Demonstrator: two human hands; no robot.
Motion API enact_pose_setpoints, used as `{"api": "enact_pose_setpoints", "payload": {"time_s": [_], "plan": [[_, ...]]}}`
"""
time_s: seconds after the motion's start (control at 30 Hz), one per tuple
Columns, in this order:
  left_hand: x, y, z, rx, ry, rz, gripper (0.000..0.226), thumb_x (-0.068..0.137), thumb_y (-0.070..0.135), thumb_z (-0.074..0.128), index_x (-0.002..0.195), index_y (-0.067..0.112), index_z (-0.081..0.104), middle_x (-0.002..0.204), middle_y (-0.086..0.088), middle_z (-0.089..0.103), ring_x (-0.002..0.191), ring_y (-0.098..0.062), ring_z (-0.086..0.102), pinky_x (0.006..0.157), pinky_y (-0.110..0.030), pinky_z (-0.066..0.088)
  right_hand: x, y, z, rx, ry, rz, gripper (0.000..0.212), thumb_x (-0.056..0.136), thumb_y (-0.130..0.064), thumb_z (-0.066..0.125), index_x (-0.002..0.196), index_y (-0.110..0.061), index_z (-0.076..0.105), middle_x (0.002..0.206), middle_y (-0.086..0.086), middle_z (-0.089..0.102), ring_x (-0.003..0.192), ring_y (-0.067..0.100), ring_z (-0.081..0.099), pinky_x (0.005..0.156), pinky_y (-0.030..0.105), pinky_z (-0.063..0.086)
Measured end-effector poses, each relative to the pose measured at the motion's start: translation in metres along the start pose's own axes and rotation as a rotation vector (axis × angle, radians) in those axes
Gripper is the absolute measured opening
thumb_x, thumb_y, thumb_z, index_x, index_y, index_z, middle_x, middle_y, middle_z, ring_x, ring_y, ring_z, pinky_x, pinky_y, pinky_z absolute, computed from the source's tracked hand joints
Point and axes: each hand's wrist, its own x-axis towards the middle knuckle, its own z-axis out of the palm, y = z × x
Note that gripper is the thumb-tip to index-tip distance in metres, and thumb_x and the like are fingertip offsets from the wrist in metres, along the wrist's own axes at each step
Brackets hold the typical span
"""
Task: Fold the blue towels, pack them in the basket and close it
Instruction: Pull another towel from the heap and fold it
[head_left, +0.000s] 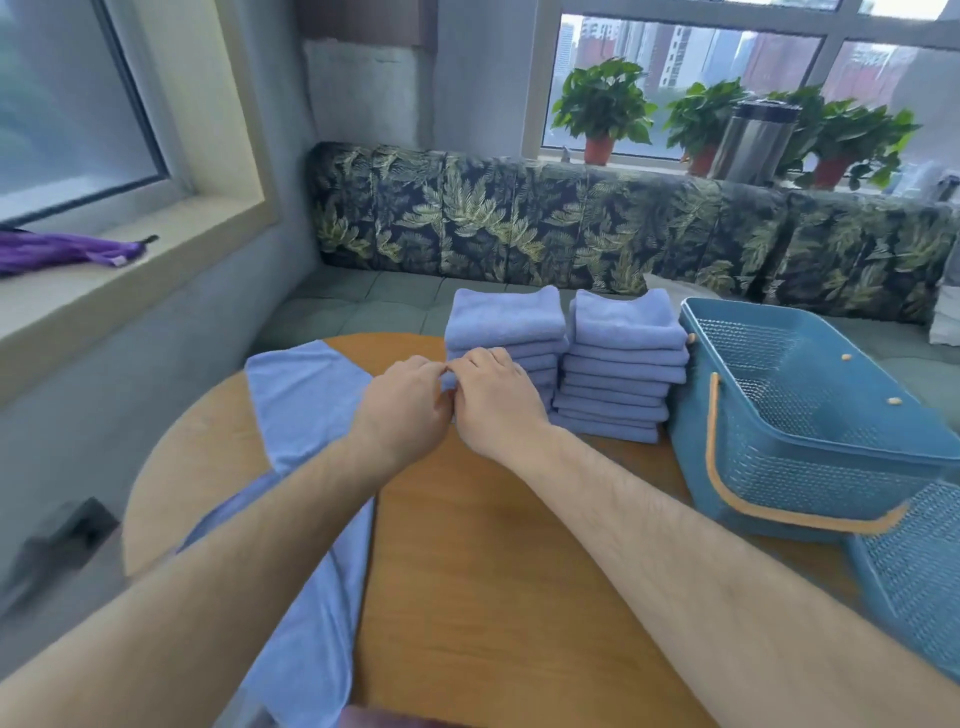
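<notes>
Fingers (434, 368) of both hands curled, tips meeting at frame center, pinched on a small towel edge (448, 383) right against the foot of the left stack (506, 332). Can't tell whether that edge belongs to the stack or the flat towel.

Left hand (405, 410) and right hand (493, 405) knuckles up, touching each other; bare forearms run in from the lower corners.

Flat towel (306, 405) spread unfolded, center left down to the bottom edge, partly under the left forearm and hanging off the round wooden table (493, 571).

Right stack (623, 353) of folded blue towels just beside the left stack, touching the basket (810, 457).

Basket at right, open, nothing inside, tan handle down. Lid (919, 571) at lower right, beside it.

Leaf-print sofa back (519, 218) behind; potted plants (602, 104) on the sill, upper right; purple cloth (57, 249) on the left sill.
</notes>
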Motion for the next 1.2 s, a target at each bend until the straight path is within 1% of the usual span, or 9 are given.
{"api": "enact_pose_setpoints", "payload": {"time_s": [0.17,0.23,0.33,0.5,0.67,0.8,0.97,1.1,1.2], "plan": [[-0.053,-0.076,-0.004,0.000,-0.123,-0.184,0.041,0.090,0.036,0.040,0.117,0.018,0.065,0.121,-0.004,0.062,0.115,-0.029,0.059,0.092,-0.041,0.047,0.001,-0.061,0.060,0.064,-0.189,-0.087,0.038,0.100,-0.021,0.043,0.136,-0.018,0.053,0.136,0.003,0.054,0.128,0.028,0.045,0.098,0.038,0.037],[-0.067,-0.105,-0.003,0.064,-0.178,-0.255,0.044,0.098,0.031,0.047,0.138,0.016,0.054,0.142,-0.003,0.053,0.132,-0.025,0.049,0.106,-0.039,0.041,-0.001,-0.075,0.084,0.081,-0.323,-0.114,0.046,0.102,-0.023,0.041,0.148,-0.021,0.043,0.151,0.001,0.043,0.140,0.025,0.036,0.107,0.041,0.035],[-0.083,-0.138,0.004,0.144,-0.284,-0.321,0.053,0.099,0.038,0.048,0.148,0.018,0.041,0.149,0.000,0.044,0.137,-0.023,0.041,0.110,-0.041,0.038,-0.004,-0.086,0.112,0.080,-0.501,-0.122,0.053,0.105,-0.026,0.037,0.157,-0.024,0.028,0.166,-0.002,0.022,0.151,0.022,0.021,0.116,0.044,0.030],[-0.104,-0.160,0.031,0.174,-0.398,-0.330,0.058,0.102,0.046,0.044,0.151,0.015,0.037,0.161,-0.005,0.027,0.148,-0.027,0.024,0.119,-0.044,0.026,-0.009,-0.091,0.135,0.050,-0.537,-0.120,0.049,0.108,-0.037,0.033,0.156,-0.027,0.032,0.165,-0.004,0.026,0.150,0.023,0.025,0.117,0.045,0.029],[-0.109,-0.145,0.039,0.133,-0.241,-0.248,0.037,0.101,0.039,0.046,0.127,0.018,0.061,0.144,0.000,0.051,0.130,-0.029,0.044,0.106,-0.042,0.038,-0.019,-0.085,0.136,-0.011,-0.375,-0.094,0.039,0.104,-0.044,0.037,0.127,-0.025,0.062,0.138,-0.003,0.057,0.128,0.025,0.048,0.102,0.039,0.038],[-0.118,-0.115,0.045,0.053,-0.224,-0.161,0.032,0.100,0.036,0.037,0.105,0.022,0.065,0.109,0.007,0.062,0.102,-0.027,0.052,0.091,-0.040,0.044,-0.041,-0.059,0.125,-0.043,-0.316,-0.019,0.038,0.102,-0.052,0.040,0.106,-0.025,0.067,0.113,-0.004,0.063,0.115,0.022,0.053,0.091,0.037,0.039],[-0.119,-0.066,0.051,-0.164,-0.332,-0.058,0.028,0.102,0.019,0.042,0.114,0.009,0.066,0.109,-0.003,0.069,0.102,-0.026,0.059,0.095,-0.041,0.046,-0.084,-0.010,0.105,-0.041,-0.257,0.085,0.037,0.100,-0.054,0.045,0.090,-0.025,0.065,0.099,-0.007,0.062,0.108,0.021,0.055,0.085,0.037,0.038],[-0.115,-0.034,0.053,-0.292,-0.380,-0.065,0.027,0.099,0.012,0.053,0.120,0.015,0.070,0.118,0.004,0.070,0.105,-0.012,0.063,0.084,-0.013,0.039,-0.120,0.029,0.082,-0.035,-0.224,0.168,0.048,0.100,-0.054,0.044,0.067,-0.020,0.054,0.079,-0.010,0.053,0.094,0.022,0.057,0.077,0.035,0.042],[-0.109,-0.029,0.054,-0.213,-0.273,-0.046,0.031,0.094,0.006,0.053,0.117,0.015,0.072,0.111,-0.001,0.065,0.099,-0.017,0.062,0.084,-0.021,0.044,-0.132,0.048,0.060,0.015,-0.305,0.236,0.055,0.098,-0.058,0.044,0.060,-0.020,0.053,0.071,-0.007,0.053,0.076,0.019,0.053,0.062,0.034,0.044]]}}
